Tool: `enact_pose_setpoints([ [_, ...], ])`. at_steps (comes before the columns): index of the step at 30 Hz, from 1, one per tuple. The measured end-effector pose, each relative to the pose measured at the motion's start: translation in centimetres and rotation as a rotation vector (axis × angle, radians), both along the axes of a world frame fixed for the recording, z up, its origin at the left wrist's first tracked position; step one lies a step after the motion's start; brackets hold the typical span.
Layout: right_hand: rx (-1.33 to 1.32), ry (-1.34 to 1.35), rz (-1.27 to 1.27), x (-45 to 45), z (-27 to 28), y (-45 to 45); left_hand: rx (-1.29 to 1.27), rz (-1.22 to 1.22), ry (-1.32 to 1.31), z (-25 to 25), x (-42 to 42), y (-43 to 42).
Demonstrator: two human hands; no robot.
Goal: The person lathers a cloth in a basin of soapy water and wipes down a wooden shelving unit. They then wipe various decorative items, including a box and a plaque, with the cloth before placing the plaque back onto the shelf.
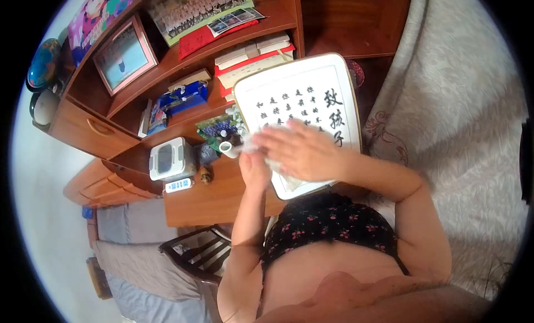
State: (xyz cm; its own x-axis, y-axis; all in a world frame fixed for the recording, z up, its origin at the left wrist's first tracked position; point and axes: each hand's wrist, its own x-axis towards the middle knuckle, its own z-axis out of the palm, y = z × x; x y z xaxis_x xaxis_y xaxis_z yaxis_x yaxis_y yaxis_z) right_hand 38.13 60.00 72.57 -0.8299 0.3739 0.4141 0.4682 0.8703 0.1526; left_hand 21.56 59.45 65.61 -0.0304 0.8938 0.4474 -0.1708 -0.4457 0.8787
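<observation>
A white framed panel (295,73) with a thin gold-coloured edge and black Chinese calligraphy is tilted up in front of me. My left hand (255,170) is closed at its left edge, with the fingers behind it hidden. My right hand (303,150) lies across the panel's lower part, fingers stretched out and a little blurred by motion. Under that palm is a crumpled whitish cloth or tissue (273,165), pressed to the panel's face. The hand covers part of the writing.
Behind is a wooden desk (217,203) with shelves holding books (250,64), a framed photo (125,56) and a blue box (186,98). A lidded clear container (172,159), a power strip (178,185) and a white vase (227,149) stand left. A patterned curtain (456,112) hangs right; a chair (197,253) is at lower left.
</observation>
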Motion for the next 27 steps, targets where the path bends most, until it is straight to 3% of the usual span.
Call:
enact_pose_setpoints([
  [2, -0.03, -0.003, 0.041, 0.0, -1.5, -1.0, -0.093, -0.02, -0.137, 1.0, -0.1, 0.3],
  [3, 0.09, -0.017, 0.041, 0.1, -1.9, -1.3, -0.135, -0.053, -0.27, 2.0, 0.2, 0.4],
  [4, 0.209, -0.034, 0.037, 0.4, -2.1, -1.6, -0.432, 0.131, -0.26, 2.6, 0.3, 0.4],
  [5, 0.208, -0.043, 0.019, 0.4, -2.0, -1.8, -0.366, 0.064, -0.233, 2.3, 0.2, 0.5],
  [8, 0.174, 0.007, 0.0, 0.5, -1.7, -2.0, -0.396, -0.182, -0.537, 2.8, 0.3, 0.8],
  [11, 0.093, -0.096, 0.164, 1.0, -2.1, -2.5, -0.381, -0.034, -0.492, 3.0, 0.1, 1.3],
  [15, -0.017, -0.003, 0.253, 3.8, -3.5, -3.4, -0.34, 0.1, -0.412, 4.4, -0.9, 0.8],
  [16, -0.076, 0.124, 0.26, 4.2, -4.3, -2.6, -0.351, 0.098, -0.425, 4.4, -1.3, 0.7],
  [19, 0.085, 0.122, 0.056, 5.7, -0.5, -1.7, -0.302, 0.234, -0.371, 3.7, -1.1, 1.1],
  [25, 0.146, 0.113, -0.13, 4.7, 1.4, -0.5, -0.141, 0.158, -0.428, 3.7, -1.5, 0.9],
  [27, 0.072, 0.295, -0.165, 4.0, 2.3, 1.1, -0.127, 0.226, -0.254, 3.5, -1.4, 0.7],
])
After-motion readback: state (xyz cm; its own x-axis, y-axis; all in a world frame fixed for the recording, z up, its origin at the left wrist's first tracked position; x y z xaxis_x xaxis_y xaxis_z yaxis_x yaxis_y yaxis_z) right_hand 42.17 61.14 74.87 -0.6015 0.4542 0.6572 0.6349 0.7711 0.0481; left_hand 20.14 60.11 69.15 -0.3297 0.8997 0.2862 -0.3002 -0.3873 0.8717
